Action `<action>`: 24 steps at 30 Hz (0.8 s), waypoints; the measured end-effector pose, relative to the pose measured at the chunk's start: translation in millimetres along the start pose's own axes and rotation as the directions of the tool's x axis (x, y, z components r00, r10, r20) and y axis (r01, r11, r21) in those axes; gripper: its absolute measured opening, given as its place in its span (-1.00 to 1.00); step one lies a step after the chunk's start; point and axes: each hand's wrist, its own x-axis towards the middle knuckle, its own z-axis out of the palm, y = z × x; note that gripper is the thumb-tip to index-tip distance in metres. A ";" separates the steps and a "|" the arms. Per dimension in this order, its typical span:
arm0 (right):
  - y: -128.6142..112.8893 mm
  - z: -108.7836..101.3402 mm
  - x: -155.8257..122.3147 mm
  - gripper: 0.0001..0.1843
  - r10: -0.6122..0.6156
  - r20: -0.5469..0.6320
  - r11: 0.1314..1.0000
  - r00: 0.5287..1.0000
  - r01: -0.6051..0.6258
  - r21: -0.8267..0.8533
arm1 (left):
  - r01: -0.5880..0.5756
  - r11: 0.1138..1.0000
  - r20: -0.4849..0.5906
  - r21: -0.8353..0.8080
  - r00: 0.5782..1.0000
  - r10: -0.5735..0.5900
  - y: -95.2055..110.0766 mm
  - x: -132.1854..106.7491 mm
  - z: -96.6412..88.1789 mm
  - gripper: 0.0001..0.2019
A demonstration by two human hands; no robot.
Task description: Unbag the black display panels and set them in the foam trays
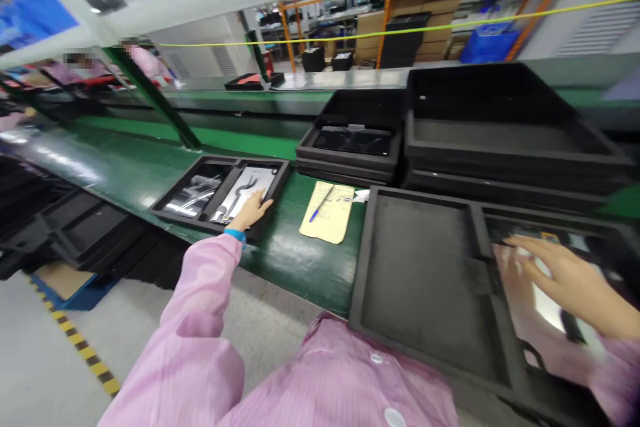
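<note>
My left hand (251, 209) reaches out to a black foam tray (173, 207) on the green belt, fingers stretched flat on the near edge of its right compartment, beside a bagged flat part (247, 188). The tray's left compartment holds another glossy bagged part (194, 192). My right hand (565, 273) hovers with fingers spread over a shiny flat item (545, 310) in the right compartment of a larger black foam tray (420, 267) in front of me; its left compartment is bare. Both arms wear pink sleeves.
A yellow paper sheet (327, 212) with a blue pen (320, 205) lies between the trays. Stacks of black trays (505, 130) stand behind. The green conveyor (115, 160) runs left, with other people in pink far back left. Black trays sit under the bench at left.
</note>
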 end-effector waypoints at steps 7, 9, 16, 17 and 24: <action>-2.9 -1.6 27.3 -0.56 0.200 0.192 0.964 0.961 -0.159 -0.211 | -0.024 0.997 0.045 -0.070 0.999 0.027 -4.7 -1.9 20.0 -0.47; -5.2 -4.9 34.4 -0.56 0.206 0.256 0.963 0.944 -0.150 -0.224 | -0.033 0.995 0.052 -0.098 0.998 0.038 -3.8 -7.0 20.9 -0.45; -14.2 -5.8 65.5 -0.62 0.256 0.420 0.962 0.871 -0.185 -0.201 | -0.055 0.972 0.071 -0.228 0.995 0.073 8.2 -34.9 18.8 -0.43; -14.7 -7.1 69.6 -0.67 0.255 0.440 0.964 0.861 -0.194 -0.180 | -0.051 0.967 0.072 -0.252 0.995 0.071 11.5 -38.1 18.0 -0.42; -44.9 -113.3 81.3 -0.29 0.164 0.386 0.976 0.908 -0.206 0.071 | -0.107 0.864 0.061 -0.492 0.986 0.157 86.1 -85.8 -6.3 -0.42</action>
